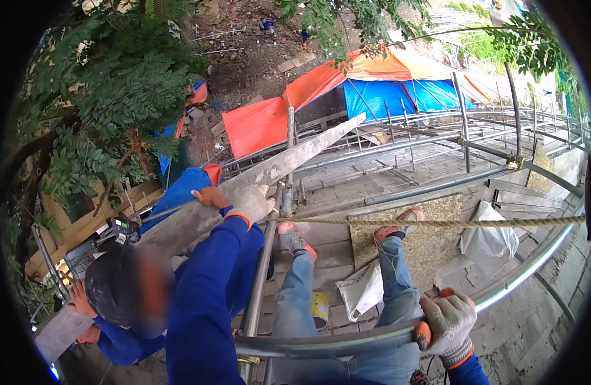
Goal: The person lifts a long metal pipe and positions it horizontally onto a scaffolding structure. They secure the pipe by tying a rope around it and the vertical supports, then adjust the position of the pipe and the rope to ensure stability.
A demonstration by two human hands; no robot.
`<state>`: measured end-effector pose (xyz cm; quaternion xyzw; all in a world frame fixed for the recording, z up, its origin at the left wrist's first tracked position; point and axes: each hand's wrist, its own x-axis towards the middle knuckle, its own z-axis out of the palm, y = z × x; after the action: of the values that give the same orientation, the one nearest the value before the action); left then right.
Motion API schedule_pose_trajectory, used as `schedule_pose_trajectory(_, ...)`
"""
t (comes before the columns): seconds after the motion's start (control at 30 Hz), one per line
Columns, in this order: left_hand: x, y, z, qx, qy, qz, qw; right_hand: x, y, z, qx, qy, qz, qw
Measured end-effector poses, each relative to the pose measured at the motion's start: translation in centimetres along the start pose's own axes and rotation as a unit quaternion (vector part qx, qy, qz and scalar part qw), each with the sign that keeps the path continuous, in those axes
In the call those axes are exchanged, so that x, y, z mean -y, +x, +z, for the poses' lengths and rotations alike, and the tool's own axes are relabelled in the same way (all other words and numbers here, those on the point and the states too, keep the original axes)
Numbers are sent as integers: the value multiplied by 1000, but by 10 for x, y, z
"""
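My left hand (252, 204), in a pale knitted glove with an orange cuff, is closed against the near edge of a long grey plank (295, 156), beside an upright pole. Its fingertips are partly hidden. A co-worker's bare hand (210, 196) lies on the same plank just left of mine. Further down, more bare hands (81, 299) are at the plank's lower left end, by a person in a dark cap (108, 289). My right hand (448, 319), gloved too, grips a curved metal pipe rail (347, 342) that crosses in front of my legs.
A taut rope (430, 223) runs rightward from the pole near my left hand. My feet stand beyond the rail, around a speckled board (430, 247), white sacks (490, 237) and a yellow can (320, 310). Scaffold pipes (436, 186), orange tarps (257, 125) and trees (125, 83) lie beyond.
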<state>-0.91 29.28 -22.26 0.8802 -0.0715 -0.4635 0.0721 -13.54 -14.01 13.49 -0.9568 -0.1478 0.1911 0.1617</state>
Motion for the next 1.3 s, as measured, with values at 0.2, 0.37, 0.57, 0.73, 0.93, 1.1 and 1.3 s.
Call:
schedule_pose_trajectory(0.2, 56, 111, 33, 31, 55, -153, 986, 13, 22, -17, 68, 24, 40, 997)
schedule_pose_trajectory(0.37, 123, 152, 87, 37, 113, -200, 972, 10, 17, -12, 64, 6, 36, 997)
schedule_pose_trajectory(0.57, 186, 136, 107, 85, 146, -222, 960, 11, 23, -11, 56, -7, 32, 998)
schedule_pose_trajectory(0.73, 184, 136, 93, 66, 166, -221, 959, 17, 26, -13, 85, -14, 66, 994)
schedule_pose_trajectory(0.93, 234, 140, 106, 27, 183, -240, 953, 23, 27, -12, 87, -24, 79, 993)
schedule_pose_trajectory(1.1, 225, 143, 85, 55, 70, -271, 958, 23, 26, -9, 84, -36, 85, 992)
schedule_pose_trajectory(1.3, 217, 135, 71, 76, 50, -262, 961, 25, 19, -10, 52, -34, 91, 994)
